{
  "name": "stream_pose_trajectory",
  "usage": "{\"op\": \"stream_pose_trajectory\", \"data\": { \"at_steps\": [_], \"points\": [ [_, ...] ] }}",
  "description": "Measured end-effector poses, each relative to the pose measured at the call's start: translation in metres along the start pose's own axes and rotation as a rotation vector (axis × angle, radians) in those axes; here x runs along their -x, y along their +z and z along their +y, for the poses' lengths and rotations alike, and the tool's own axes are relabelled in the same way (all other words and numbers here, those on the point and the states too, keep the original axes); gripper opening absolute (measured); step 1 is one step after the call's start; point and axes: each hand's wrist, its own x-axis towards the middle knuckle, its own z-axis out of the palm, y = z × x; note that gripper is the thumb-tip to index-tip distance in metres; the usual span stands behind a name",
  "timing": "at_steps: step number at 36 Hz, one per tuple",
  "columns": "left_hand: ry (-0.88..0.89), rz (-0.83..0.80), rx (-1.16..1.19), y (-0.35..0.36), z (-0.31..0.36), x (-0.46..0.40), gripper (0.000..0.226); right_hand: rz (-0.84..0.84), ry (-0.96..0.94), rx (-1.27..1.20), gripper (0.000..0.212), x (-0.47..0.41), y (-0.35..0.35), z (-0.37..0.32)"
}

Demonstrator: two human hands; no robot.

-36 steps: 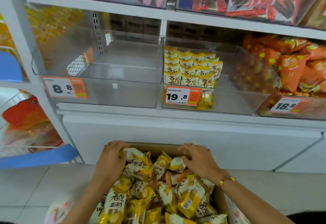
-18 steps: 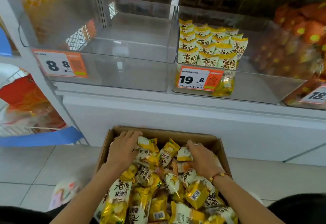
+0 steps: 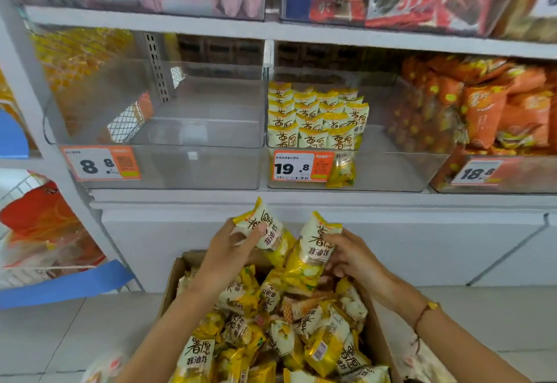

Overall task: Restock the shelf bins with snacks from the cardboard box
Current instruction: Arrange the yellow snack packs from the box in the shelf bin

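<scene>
Head view: both hands up out of cardboard box [image 3: 177, 280] since half second ago, each now gripping yellow-white snack packet. Left hand [image 3: 224, 251] curled round left packet [image 3: 265, 229]; right hand [image 3: 351, 257] pinches right packet [image 3: 316, 247], packets near touching above box. Box on floor, heaped with same packets. Middle bin [image 3: 391, 171] part filled, rows at left; left bin [image 3: 180, 168] bare. Orange packets [image 3: 488, 111] in right bin.

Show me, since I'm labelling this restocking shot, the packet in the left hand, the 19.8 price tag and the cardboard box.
Packet in the left hand [image 3: 265, 229], head view: on its printed front.
19.8 price tag [image 3: 301, 166], head view: on its middle.
Cardboard box [image 3: 173, 280], head view: on its left wall.
</scene>
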Motion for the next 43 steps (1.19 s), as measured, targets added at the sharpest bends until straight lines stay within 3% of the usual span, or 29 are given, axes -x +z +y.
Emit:
{"op": "stream_pose_trajectory", "data": {
  "at_steps": [4, 7, 15, 18, 22, 24, 26, 28, 31, 34, 36, 38, 43],
  "points": [
    [0.08, -0.019, 0.071, 0.017, 0.035, -0.009, 0.04, 0.004, -0.041, -0.015, 0.015, 0.009, -0.022, -0.033],
    [0.168, -0.014, 0.085, 0.032, 0.063, -0.02, 0.026, 0.039, -0.151, 0.038, 0.011, 0.016, -0.042, -0.058],
    [0.387, -0.023, 0.047, 0.059, 0.146, -0.046, 0.038, 0.34, -0.597, 0.199, 0.019, 0.022, -0.095, -0.127],
    [0.415, -0.072, 0.024, 0.072, 0.171, -0.063, 0.042, 0.513, -0.656, 0.257, 0.029, 0.015, -0.117, -0.143],
    [0.442, -0.137, -0.074, 0.096, 0.194, -0.096, 0.042, 0.58, -0.672, 0.336, 0.03, 0.003, -0.138, -0.151],
    [0.443, -0.166, -0.158, 0.11, 0.2, -0.115, 0.04, 0.607, -0.663, 0.419, 0.032, -0.003, -0.145, -0.149],
    [0.47, -0.115, -0.402, 0.123, 0.202, -0.138, 0.04, 0.637, -0.682, 0.529, 0.031, -0.008, -0.151, -0.146],
    [0.488, -0.042, -0.727, 0.132, 0.201, -0.162, 0.055, 0.665, -0.714, 0.664, 0.032, -0.011, -0.154, -0.143],
    [0.485, -0.065, -0.982, 0.14, 0.198, -0.188, 0.07, 0.699, -0.714, 0.857, 0.038, -0.014, -0.158, -0.144],
    [0.508, -0.173, -1.192, 0.139, 0.191, -0.206, 0.064, 0.652, -0.698, 0.933, 0.036, -0.024, -0.164, -0.147],
    [0.52, -0.211, -1.292, 0.135, 0.184, -0.212, 0.058, 0.538, -0.59, 0.916, 0.03, -0.037, -0.168, -0.152],
    [0.544, -0.193, -1.35, 0.133, 0.179, -0.212, 0.055, 0.4, -0.443, 0.885, 0.023, -0.054, -0.17, -0.159],
    [0.652, -0.07, -1.267, 0.125, 0.174, -0.206, 0.048, 0.187, -0.175, 0.916, 0.03, -0.093, -0.162, -0.165]
  ]
}}
